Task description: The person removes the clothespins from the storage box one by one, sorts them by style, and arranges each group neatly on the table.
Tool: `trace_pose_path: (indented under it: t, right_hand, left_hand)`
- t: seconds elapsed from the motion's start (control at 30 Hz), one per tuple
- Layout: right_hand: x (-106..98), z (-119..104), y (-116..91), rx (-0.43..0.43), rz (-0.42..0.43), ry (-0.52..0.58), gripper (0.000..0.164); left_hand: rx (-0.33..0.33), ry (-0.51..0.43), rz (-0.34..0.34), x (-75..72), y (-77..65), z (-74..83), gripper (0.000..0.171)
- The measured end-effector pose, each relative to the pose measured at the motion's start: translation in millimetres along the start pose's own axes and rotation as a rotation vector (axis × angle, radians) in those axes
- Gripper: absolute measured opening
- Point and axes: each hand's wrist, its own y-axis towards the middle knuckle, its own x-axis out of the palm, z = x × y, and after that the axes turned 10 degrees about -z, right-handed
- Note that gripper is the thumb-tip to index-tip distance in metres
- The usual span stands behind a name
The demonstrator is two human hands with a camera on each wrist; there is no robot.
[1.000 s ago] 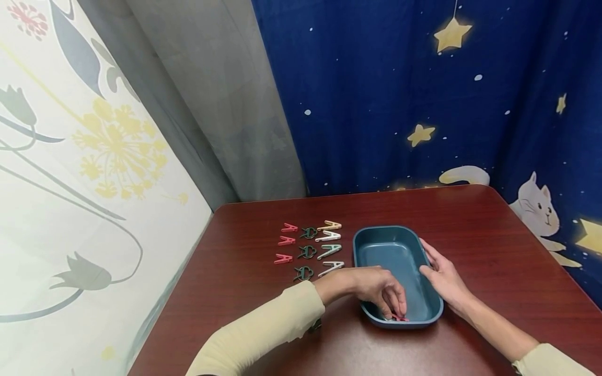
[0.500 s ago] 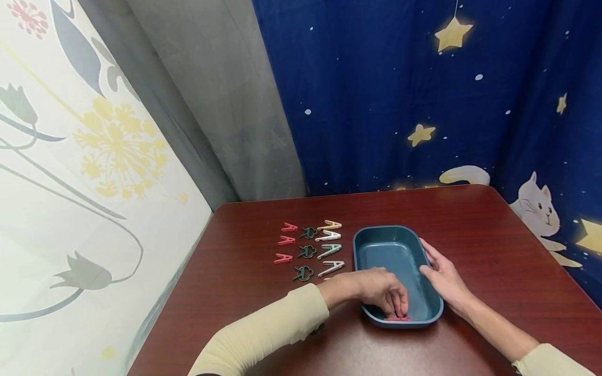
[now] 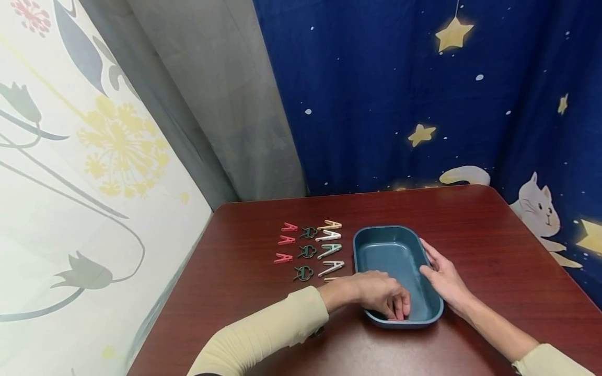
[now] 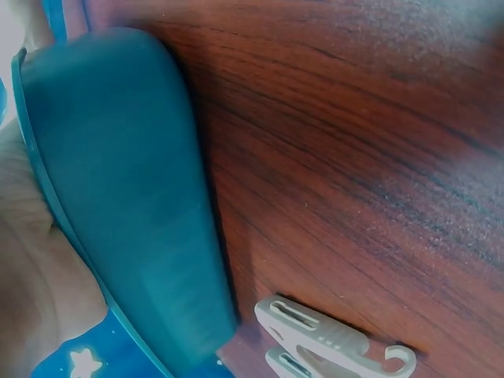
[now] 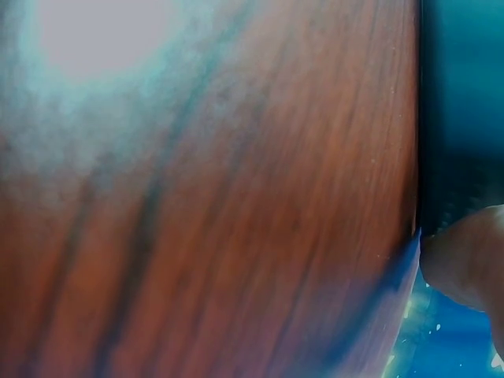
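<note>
In the head view my left hand (image 3: 383, 293) reaches over the near-left rim of a blue-grey plastic tub (image 3: 385, 251), fingertips down at the floor of its near end. They pinch a small red clothespin (image 3: 396, 319), mostly hidden behind the fingers. My right hand (image 3: 444, 277) grips the tub's right wall, thumb over the rim and fingers outside. The left wrist view shows the tub's outer wall (image 4: 118, 189) and a pale hooked clothespin (image 4: 331, 346) on the table beside it. A fingertip (image 5: 465, 256) appears at the tub's side in the right wrist view.
Left of the tub, clips lie in columns on the dark red table (image 3: 254, 292): red clothespins (image 3: 286, 240), dark green round clips (image 3: 308, 251), and pale hooked clothespins (image 3: 329, 251). My left sleeve (image 3: 277, 324) covers part of the near columns. A patterned curtain (image 3: 385, 104) hangs behind.
My left hand has shifted slightly right and nearer to me inside the tub, and its fingers now hide more of the red clothespin. The right hand and the tub have stayed put.
</note>
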Motion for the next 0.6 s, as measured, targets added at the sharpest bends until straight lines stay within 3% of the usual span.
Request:
trace_pose_path:
  t: [0.1, 0.37, 0.6]
  right_hand:
    - [-0.3, 0.2, 0.5, -0.001, 0.0, 0.003, 0.074]
    - [-0.5, 0.8, -0.3, -0.012, 0.009, -0.01, 0.073]
    - [-0.4, -0.7, -0.6, -0.055, 0.01, 0.021, 0.072]
  left_hand:
    - [-0.022, 0.026, 0.006, -0.1, -0.3, 0.6, 0.018]
    - [0.037, -0.033, 0.026, -2.5, -1.6, -2.1, 0.02]
    - [0.15, -0.061, 0.081, -4.8, -3.4, -8.1, 0.022]
